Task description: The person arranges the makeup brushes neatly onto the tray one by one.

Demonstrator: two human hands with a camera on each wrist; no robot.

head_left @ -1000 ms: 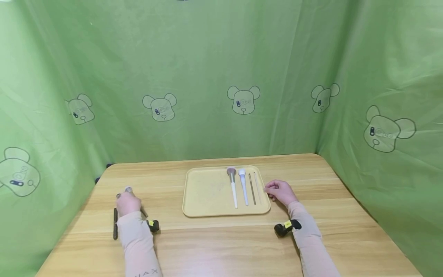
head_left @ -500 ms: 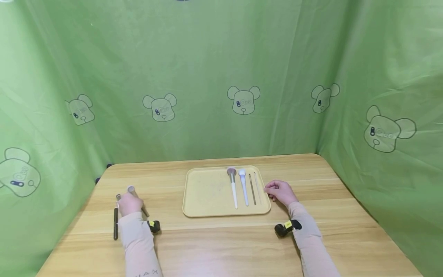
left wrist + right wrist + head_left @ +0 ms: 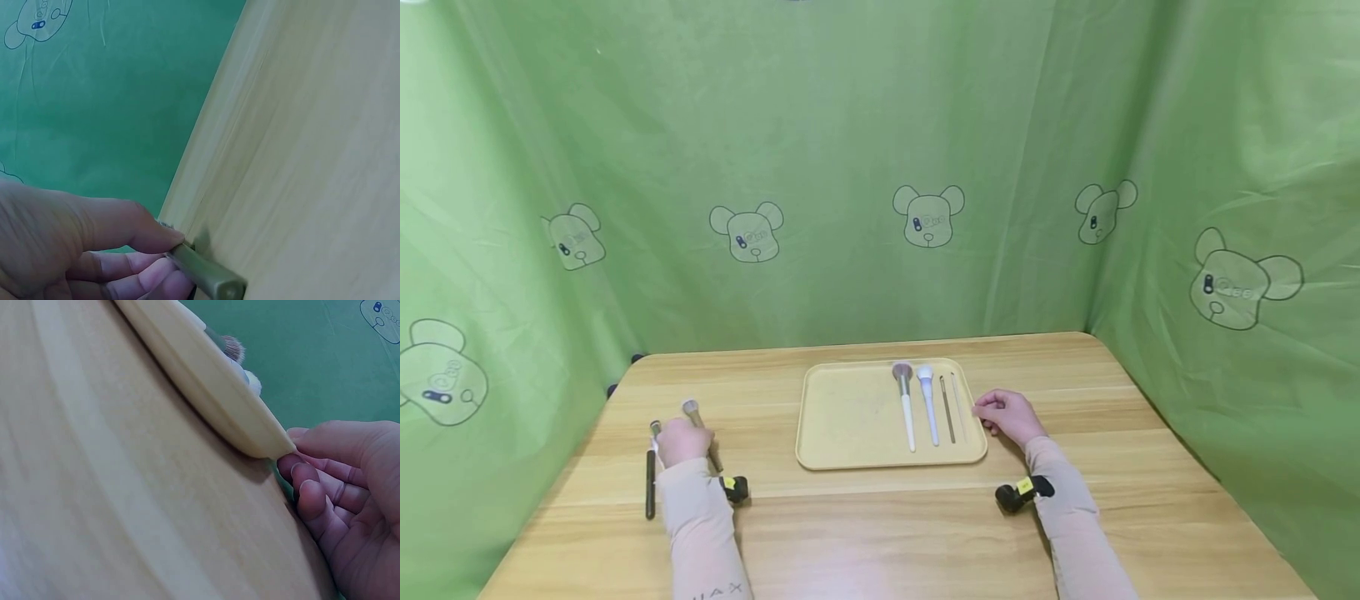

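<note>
At the table's left side, my left hand (image 3: 683,442) pinches a makeup brush (image 3: 716,458) between thumb and fingers. Its olive-brown handle (image 3: 209,275) fills the bottom of the left wrist view, and its pale head tilts up in the head view. Left of that hand lie a black handle (image 3: 651,487) and a small brush head (image 3: 656,427), partly hidden by the hand. My right hand (image 3: 1011,417) pinches the right rim of a yellow tray (image 3: 850,417), thumb on top and fingers below. On the tray's right half, several makeup brushes (image 3: 907,417) lie side by side.
The wooden table (image 3: 887,533) reaches back to a green curtain (image 3: 835,283) with bear prints, which also hangs on both sides. A black wrist camera (image 3: 735,489) sits by the left sleeve, another camera (image 3: 1015,497) by the right.
My left hand has shifted slightly to the right with the makeup brush, whose head now shows further right and more clearly. The right hand and the tray have not moved.
</note>
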